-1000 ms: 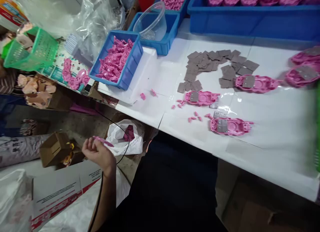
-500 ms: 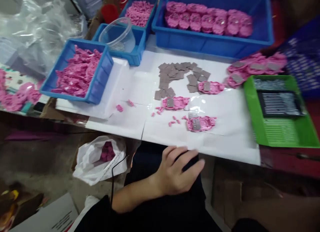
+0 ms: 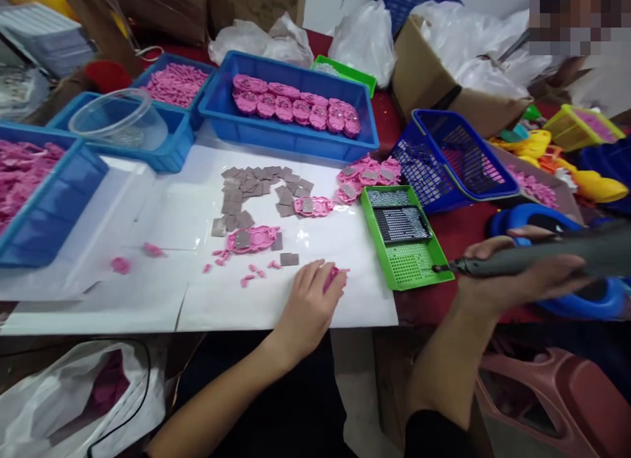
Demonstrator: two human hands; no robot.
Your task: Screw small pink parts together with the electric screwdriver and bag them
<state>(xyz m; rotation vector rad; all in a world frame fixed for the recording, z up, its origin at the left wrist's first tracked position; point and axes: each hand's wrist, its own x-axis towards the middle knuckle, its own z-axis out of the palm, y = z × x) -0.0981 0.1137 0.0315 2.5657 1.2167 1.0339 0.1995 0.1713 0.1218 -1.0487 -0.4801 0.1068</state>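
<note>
My left hand (image 3: 309, 303) is closed over a pink plastic toy part (image 3: 334, 278) at the front of the white sheet; the fingers hide most of it. In my right hand (image 3: 497, 277) is a dark electric screwdriver (image 3: 522, 254), its bit (image 3: 441, 268) pointing left at the near corner of the green tray (image 3: 419, 282). Two more pink shells with grey plates lie farther back, one (image 3: 254, 239) left of my left hand and one (image 3: 314, 206) beyond it. Small pink pieces (image 3: 255, 271) and loose grey plates (image 3: 246, 188) are scattered on the sheet.
A blue bin (image 3: 290, 139) at the back holds rows of pink assemblies. Bins of pink parts (image 3: 49, 205) stand left. The green tray contains screws and a black screw plate (image 3: 401, 225). A blue basket (image 3: 411, 149) and cardboard box (image 3: 424, 77) are behind; a person is at upper right.
My left hand has moved up from my lap onto the sheet and closed on the front pink part. My right hand has come into view with the screwdriver. The view has swung right.
</note>
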